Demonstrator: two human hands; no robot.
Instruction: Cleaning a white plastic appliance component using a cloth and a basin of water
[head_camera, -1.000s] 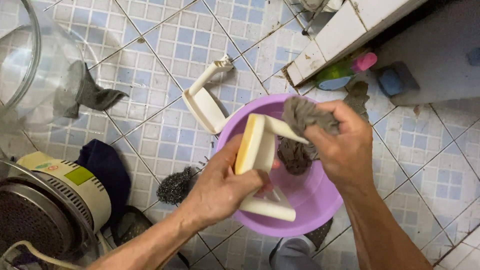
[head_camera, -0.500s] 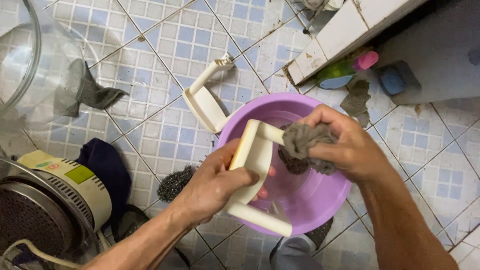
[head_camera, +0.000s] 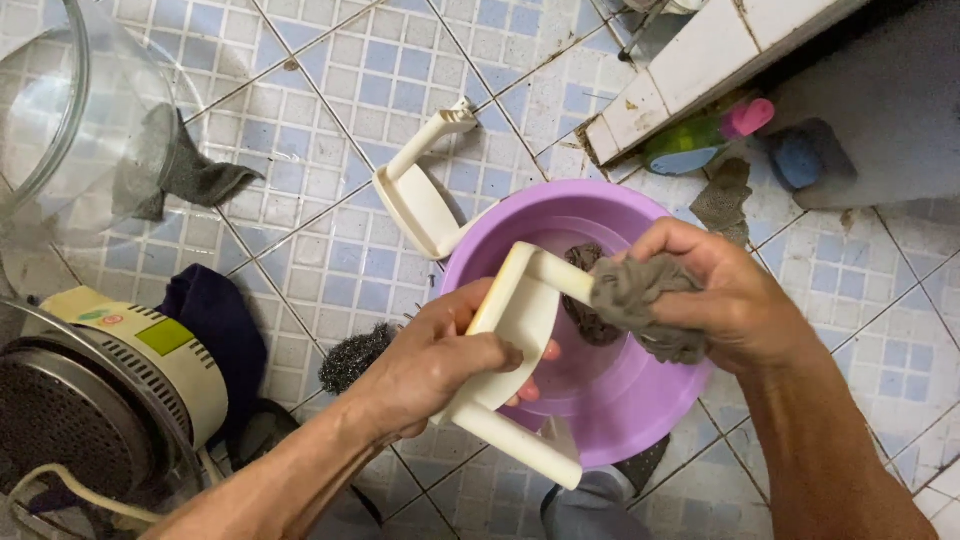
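The left hand (head_camera: 440, 365) grips a cream plastic bracket (head_camera: 515, 365) over the purple basin (head_camera: 610, 420) and has tilted it since a second ago, so one arm of the bracket now points toward the right hand (head_camera: 720, 295). That hand, closed on a grey rag (head_camera: 640, 300), has slid from the top of the bracket down onto this arm, so the wiping has moved to a new part. A second cream bracket (head_camera: 420, 195) lies on the tiled floor (head_camera: 330, 90) just beyond the basin's far left rim.

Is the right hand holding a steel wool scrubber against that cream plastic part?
No, the right hand presses a grey cloth against the cream plastic part; the steel wool scrubber lies on the tiled floor.
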